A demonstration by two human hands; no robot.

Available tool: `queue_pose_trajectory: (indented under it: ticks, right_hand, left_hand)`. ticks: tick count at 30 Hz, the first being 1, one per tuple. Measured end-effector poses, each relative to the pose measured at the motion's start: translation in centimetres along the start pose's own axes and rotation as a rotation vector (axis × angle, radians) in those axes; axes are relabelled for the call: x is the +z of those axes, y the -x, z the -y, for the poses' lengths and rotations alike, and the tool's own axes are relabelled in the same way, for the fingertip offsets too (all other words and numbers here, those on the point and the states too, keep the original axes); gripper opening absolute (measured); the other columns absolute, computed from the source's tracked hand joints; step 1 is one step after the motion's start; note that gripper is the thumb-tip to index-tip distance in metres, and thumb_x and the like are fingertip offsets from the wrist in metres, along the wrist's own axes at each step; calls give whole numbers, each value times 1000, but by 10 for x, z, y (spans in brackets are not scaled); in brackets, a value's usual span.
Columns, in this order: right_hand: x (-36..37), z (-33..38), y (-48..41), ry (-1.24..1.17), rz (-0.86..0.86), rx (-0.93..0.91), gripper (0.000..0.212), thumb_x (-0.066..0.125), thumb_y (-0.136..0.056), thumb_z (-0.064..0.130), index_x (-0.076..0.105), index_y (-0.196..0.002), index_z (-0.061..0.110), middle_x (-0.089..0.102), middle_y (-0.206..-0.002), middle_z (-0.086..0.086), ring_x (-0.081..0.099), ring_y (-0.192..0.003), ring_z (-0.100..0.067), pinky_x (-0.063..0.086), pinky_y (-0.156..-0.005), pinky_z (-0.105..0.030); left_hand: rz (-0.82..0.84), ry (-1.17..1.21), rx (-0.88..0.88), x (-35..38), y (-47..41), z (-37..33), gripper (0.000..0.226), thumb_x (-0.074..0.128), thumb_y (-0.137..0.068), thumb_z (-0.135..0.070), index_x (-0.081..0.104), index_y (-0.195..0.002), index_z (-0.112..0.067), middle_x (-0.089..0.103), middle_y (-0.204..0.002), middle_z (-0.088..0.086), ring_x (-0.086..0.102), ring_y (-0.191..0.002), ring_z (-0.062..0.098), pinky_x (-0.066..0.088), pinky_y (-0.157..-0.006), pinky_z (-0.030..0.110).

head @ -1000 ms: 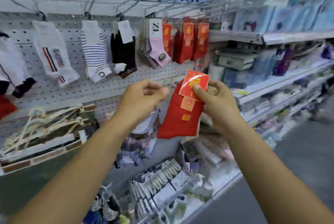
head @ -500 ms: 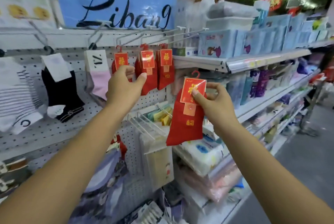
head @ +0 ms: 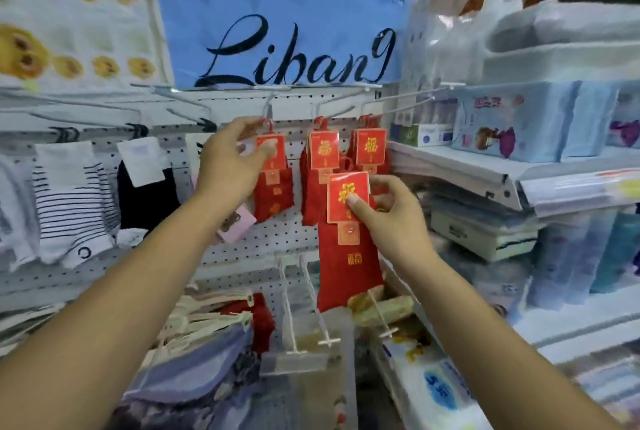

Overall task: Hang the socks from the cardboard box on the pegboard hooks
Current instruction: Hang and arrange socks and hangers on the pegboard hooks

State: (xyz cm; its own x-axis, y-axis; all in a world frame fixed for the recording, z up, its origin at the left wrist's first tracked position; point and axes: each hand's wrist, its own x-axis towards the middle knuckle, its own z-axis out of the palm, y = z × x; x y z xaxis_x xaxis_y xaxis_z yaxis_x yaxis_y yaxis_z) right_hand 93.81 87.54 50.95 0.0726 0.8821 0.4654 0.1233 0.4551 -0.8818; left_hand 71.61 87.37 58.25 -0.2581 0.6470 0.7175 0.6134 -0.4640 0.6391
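On the far left of the pegboard (head: 277, 242): white striped socks (head: 69, 207), then black socks (head: 145, 201), both hanging from the top row.

Above centre: blue "Libang" sign (head: 284, 13).

Left hand (head: 232, 159) is up at the first red sock pack (head: 273, 187). Its thumb is on the front of the pack's card and its fingers are curled at the top by the wire hook (head: 268, 107), so it grips the card. That pack hangs on the hook.

Next right: second red pack (head: 322, 155) and third red pack (head: 370, 149), each on its own hook, side by side and nearly touching.

The held red socks (head: 349, 249) are in front of and below those two, off any hook, hanging straight down from their card. They overlap the lower part of the second pack.

Right hand (head: 391, 221) pinches that card at its lower right edge, thumb on the front, fingers behind.

Below the held socks: two bare white hooks (head: 294, 308) sticking out of the board, with blurred packaged goods under them.

Right side: white shelf (head: 485, 173) carrying blue boxed packs (head: 519, 121), more stock on the shelves below. Labels are too blurred to read.
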Motion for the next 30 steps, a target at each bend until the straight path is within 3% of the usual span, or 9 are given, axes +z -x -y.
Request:
queue_pose_trajectory:
  ticks: [4, 7, 12, 15, 17, 20, 23, 26, 30]
  right_hand:
    - [18, -2, -44, -3, 161, -117, 42, 76, -88, 30, 55, -125, 27, 70, -99, -2, 71, -89, -18, 60, -81, -45]
    - [32, -6, -74, 0, 229, -206, 49, 75, -88, 33, 50, -131, 31, 62, -96, 13, 62, -88, -1, 53, -74, -24]
    - [68, -11, -109, -81, 329, -277, 50, 76, -89, 25, 52, -132, 31, 58, -89, 19, 60, -76, 14, 42, -55, -1]
    - [87, -12, -127, -107, 319, -299, 47, 76, -89, 21, 53, -130, 23, 58, -81, 15, 57, -69, 21, 40, -50, -2]
    - [96, -13, -134, -87, 316, -340, 45, 77, -88, 21, 53, -127, 21, 59, -78, 12, 61, -67, 11, 41, -51, -6]
    - [109, -15, -144, -99, 333, -357, 44, 76, -89, 24, 51, -126, 25, 66, -85, 5, 66, -74, -7, 54, -60, -26]
    - [117, -20, -153, -113, 370, -352, 46, 76, -88, 25, 51, -126, 27, 69, -93, -4, 70, -80, -17, 60, -67, -38]
    - [121, -27, -161, -111, 371, -353, 45, 78, -87, 24, 51, -122, 31, 68, -94, -6, 69, -80, -17, 59, -62, -33]
    - [127, -28, -174, -80, 404, -344, 48, 79, -86, 21, 52, -125, 26, 68, -95, -2, 68, -77, -7, 49, -51, -14]
  left_hand:
    - [-61, -45, -12, 1, -11, -15, 21, 72, -93, -22, 67, -114, -20, 68, -117, -7, 62, -115, 12, 50, -100, 31]
    - [-89, -88, -24, 1, -18, -22, 19, 73, -92, -20, 73, -109, -11, 74, -108, -2, 68, -106, 12, 53, -99, 32]
    - [-133, -78, -25, 5, -15, -22, 17, 72, -94, -17, 75, -108, -9, 76, -107, 0, 70, -101, 9, 54, -89, 17]
    - [-172, -57, -25, 12, -11, -26, 15, 69, -95, -11, 74, -108, -5, 75, -108, 0, 69, -100, 5, 53, -94, 20]
    - [-187, -85, -23, 15, -10, -29, 15, 67, -96, -9, 73, -108, -3, 74, -108, 2, 69, -102, 10, 54, -96, 24]
    - [-202, -106, -28, 17, -8, -31, 17, 66, -96, -8, 73, -110, -1, 74, -110, 8, 70, -105, 21, 54, -98, 30]
    - [-215, -120, -14, 17, -7, -30, 15, 66, -96, -8, 73, -108, -2, 75, -108, 8, 71, -103, 22, 55, -94, 25]
    - [-229, -106, -12, 18, -7, -28, 11, 68, -96, -9, 75, -104, -8, 75, -103, 6, 72, -97, 19, 55, -89, 21]
    - [-227, -68, -27, 17, -8, -25, 10, 69, -95, -11, 74, -101, -16, 75, -90, -3, 71, -83, 11, 56, -84, 22]
